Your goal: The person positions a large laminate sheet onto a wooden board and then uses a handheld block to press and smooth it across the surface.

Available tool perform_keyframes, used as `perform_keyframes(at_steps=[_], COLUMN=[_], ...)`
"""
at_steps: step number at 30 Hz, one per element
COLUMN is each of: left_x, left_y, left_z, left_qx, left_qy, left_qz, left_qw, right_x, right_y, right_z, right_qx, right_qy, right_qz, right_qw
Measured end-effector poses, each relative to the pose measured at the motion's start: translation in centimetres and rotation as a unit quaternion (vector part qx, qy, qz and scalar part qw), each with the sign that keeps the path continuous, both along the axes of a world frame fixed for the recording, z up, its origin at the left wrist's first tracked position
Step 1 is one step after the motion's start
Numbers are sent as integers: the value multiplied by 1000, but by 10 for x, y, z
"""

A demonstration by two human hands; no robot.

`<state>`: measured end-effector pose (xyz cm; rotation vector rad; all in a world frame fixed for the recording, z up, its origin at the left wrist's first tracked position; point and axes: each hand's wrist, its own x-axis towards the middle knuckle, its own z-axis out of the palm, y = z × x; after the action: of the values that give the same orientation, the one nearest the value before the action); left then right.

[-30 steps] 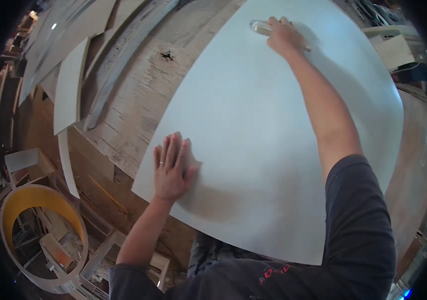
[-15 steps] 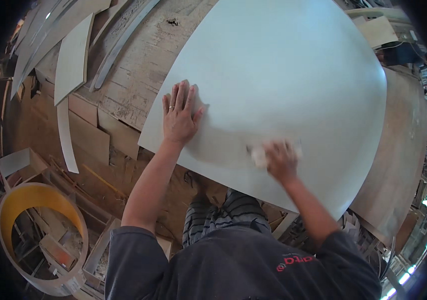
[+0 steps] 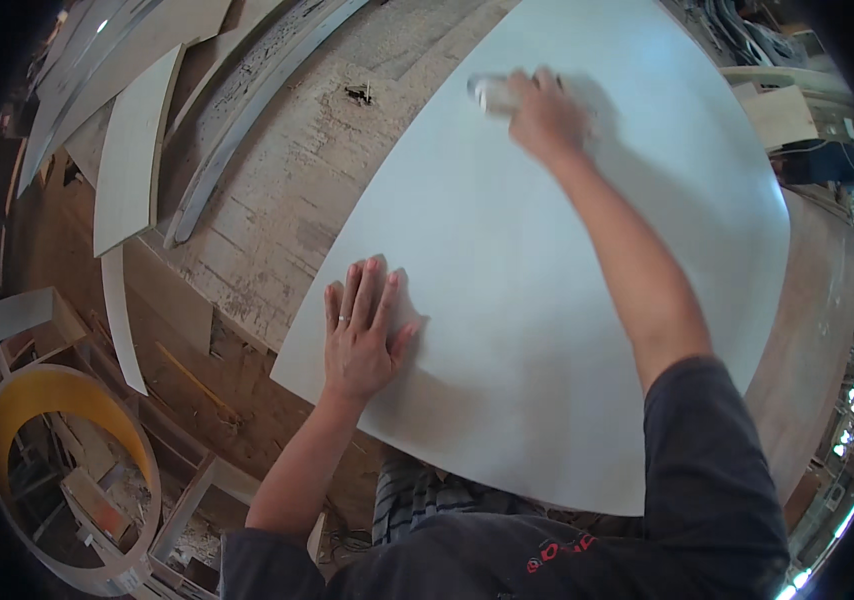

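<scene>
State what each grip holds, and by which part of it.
The right grip holds a pale, blurred block from above, by its right part, the left end jutting free. The left grip holds nothing; it lies flat on the panel.

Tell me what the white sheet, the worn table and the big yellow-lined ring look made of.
White sheet: perhaps laminate or painted board; smooth, soft sheen. Worn table: probably bare wood; dull brown, scuffed, streaky. Big ring: possibly bent plywood; pale rim, yellow inner face, core unclear.
</scene>
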<state>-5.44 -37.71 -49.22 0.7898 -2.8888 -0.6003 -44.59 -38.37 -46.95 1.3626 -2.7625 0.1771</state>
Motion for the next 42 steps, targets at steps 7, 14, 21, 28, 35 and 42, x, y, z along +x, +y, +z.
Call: perform_keyframes(at_steps=[7, 14, 21, 28, 35, 42], left_x=[1, -6, 0, 4, -57, -127], left_y=[-1, -6, -10, -11, 127, 274], left_z=[4, -16, -33, -43, -5, -11], left_qx=[-14, -39, -99, -124, -141, -74], left_qy=[-8, 42, 85, 56, -8, 30], left_qz=[4, -9, -55, -49, -89, -156], left_qw=[1000, 998, 990, 990, 986, 985], right_x=[-97, 3, 243, 424, 412, 239], right_y=[-99, -9, 257, 478, 520, 519], right_z=[-7, 6, 8, 65, 42, 3], right_qx=[-10, 54, 30, 79, 15, -2], right_qy=[83, 20, -128, -211, -39, -71], right_qz=[-27, 20, 61, -158, -363, -330], right_qw=[996, 998, 989, 961, 931, 941])
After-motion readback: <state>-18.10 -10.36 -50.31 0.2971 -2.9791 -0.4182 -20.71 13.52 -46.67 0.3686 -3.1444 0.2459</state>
